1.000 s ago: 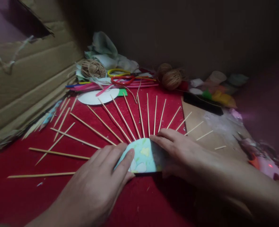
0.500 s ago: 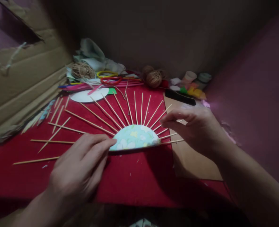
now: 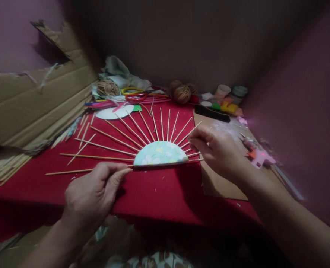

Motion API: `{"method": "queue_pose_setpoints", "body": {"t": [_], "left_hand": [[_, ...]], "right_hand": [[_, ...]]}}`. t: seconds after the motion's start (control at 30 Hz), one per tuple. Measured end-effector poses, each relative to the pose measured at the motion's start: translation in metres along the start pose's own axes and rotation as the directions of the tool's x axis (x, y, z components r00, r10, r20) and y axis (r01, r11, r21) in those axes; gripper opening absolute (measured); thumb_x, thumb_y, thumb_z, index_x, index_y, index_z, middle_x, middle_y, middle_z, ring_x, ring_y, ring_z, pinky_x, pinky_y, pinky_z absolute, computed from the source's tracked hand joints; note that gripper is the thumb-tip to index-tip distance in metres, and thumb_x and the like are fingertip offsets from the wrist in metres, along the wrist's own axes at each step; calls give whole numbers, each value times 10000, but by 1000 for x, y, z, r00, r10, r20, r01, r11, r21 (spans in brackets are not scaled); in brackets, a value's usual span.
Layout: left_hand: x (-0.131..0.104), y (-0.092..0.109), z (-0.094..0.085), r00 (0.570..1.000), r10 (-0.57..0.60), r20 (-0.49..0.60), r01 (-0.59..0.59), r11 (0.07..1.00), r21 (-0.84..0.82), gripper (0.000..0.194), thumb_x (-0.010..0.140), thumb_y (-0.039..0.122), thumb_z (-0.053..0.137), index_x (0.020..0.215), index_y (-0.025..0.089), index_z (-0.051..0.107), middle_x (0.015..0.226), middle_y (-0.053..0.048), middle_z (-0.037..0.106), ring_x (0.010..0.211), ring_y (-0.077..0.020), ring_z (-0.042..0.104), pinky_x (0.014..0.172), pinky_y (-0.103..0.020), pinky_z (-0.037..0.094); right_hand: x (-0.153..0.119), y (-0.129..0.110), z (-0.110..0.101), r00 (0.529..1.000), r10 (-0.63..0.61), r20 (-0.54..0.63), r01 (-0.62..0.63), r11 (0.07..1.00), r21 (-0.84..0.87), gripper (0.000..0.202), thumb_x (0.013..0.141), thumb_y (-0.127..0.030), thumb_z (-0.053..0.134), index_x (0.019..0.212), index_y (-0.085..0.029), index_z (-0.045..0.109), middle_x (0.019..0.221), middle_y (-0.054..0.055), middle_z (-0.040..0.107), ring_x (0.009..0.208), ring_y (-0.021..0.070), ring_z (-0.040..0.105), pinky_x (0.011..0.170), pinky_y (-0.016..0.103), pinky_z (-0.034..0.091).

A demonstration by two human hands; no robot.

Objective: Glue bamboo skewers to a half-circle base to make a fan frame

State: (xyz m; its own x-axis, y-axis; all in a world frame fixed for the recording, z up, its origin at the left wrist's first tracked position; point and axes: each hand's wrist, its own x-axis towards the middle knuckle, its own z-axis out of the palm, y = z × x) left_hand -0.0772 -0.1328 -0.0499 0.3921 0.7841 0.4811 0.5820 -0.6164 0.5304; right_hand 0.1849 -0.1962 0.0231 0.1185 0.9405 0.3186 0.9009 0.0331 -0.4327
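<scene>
A pale blue half-disc with a flower pattern [image 3: 161, 153] lies on the red cloth. Thin wooden sticks [image 3: 117, 137] fan out from its curved edge. My left hand [image 3: 95, 190] is closed in a pinch at the disc's lower left corner, on the lowest left stick [image 3: 70, 172]. At the right side my right hand [image 3: 216, 150] has thumb and fingers pressed together over the right-hand sticks [image 3: 193, 154]. Whatever its fingertips hold, if anything, is hidden. Its fingers cover the outer ends of some of those sticks.
A white oval [image 3: 114, 111], red-handled scissors [image 3: 136, 97] and twine balls [image 3: 181, 93] lie at the back. Loose sticks [image 3: 82, 149] are on the left, beside a cardboard wall [image 3: 39, 108]. A brown board [image 3: 223, 186] and a pink glue gun [image 3: 261, 159] are on the right.
The view has shifted, showing the glue gun at right. My left hand has gone from resting fingers on the half-disc to pinching the stick at its lower left corner. My right hand stays over the right-hand sticks.
</scene>
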Motion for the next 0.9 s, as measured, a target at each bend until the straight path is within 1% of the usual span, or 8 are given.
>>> {"method": "queue_pose_setpoints", "body": {"t": [0.1,0.2,0.27,0.33,0.47,0.73,0.83,0.9], "left_hand": [[0,-2,-1,992,-124,-29,125,991,48,161,881,394,526,838,260,605,590,42,662,494,-150,624,457,-267,430],[-1,-5,-3,981,-194,-5,193,980,-35,186,903,383,506,848,243,614,605,49,643,497,-119,602,493,-248,454],[-1,-6,-4,990,-142,-11,141,989,-50,180,921,341,491,863,228,620,671,34,652,556,-115,609,558,-249,478],[1,-6,-4,1000,-3,-13,3,1000,-19,146,917,292,507,896,208,625,788,-1,666,694,-134,629,679,-271,497],[7,-5,1,978,200,57,-204,977,69,149,917,241,508,983,194,633,889,-48,631,852,-171,599,762,-311,495],[10,0,12,969,226,102,-237,966,107,165,928,176,454,962,166,616,891,-61,584,869,-188,550,778,-349,488],[9,-1,14,966,232,115,-244,964,104,178,933,165,432,971,168,606,902,-62,579,882,-194,543,789,-359,483],[8,-2,15,966,233,109,-244,965,101,179,929,156,429,989,175,596,906,-60,577,886,-196,542,795,-361,481]], "right_hand": [[-4,5,4,997,63,43,-68,991,114,77,780,-132,561,736,-192,540,650,-24,594,583,106,514,549,250,364],[-11,7,7,990,96,108,-101,994,44,129,772,-161,587,654,-201,554,589,-28,594,553,119,525,544,263,367],[-18,8,11,992,81,99,-78,996,-36,142,783,-182,593,646,-204,563,596,-19,609,564,132,542,550,271,369],[-24,9,18,993,75,89,-67,993,-96,122,815,-201,566,694,-204,579,635,-4,631,582,145,558,551,275,377],[-30,12,30,994,58,97,-39,981,-189,128,837,-184,499,849,-185,627,731,39,660,628,169,587,566,292,417],[-17,-1,31,987,-123,105,145,960,-239,226,880,-162,420,863,-154,645,930,108,639,776,197,589,670,332,468],[2,-16,38,953,-264,147,288,941,-178,278,915,-143,373,975,-140,644,1033,132,623,947,226,571,797,358,483],[21,-25,50,947,-282,155,307,934,-180,306,932,-164,364,1099,-115,616,1149,161,594,1060,255,538,879,393,471]]}}
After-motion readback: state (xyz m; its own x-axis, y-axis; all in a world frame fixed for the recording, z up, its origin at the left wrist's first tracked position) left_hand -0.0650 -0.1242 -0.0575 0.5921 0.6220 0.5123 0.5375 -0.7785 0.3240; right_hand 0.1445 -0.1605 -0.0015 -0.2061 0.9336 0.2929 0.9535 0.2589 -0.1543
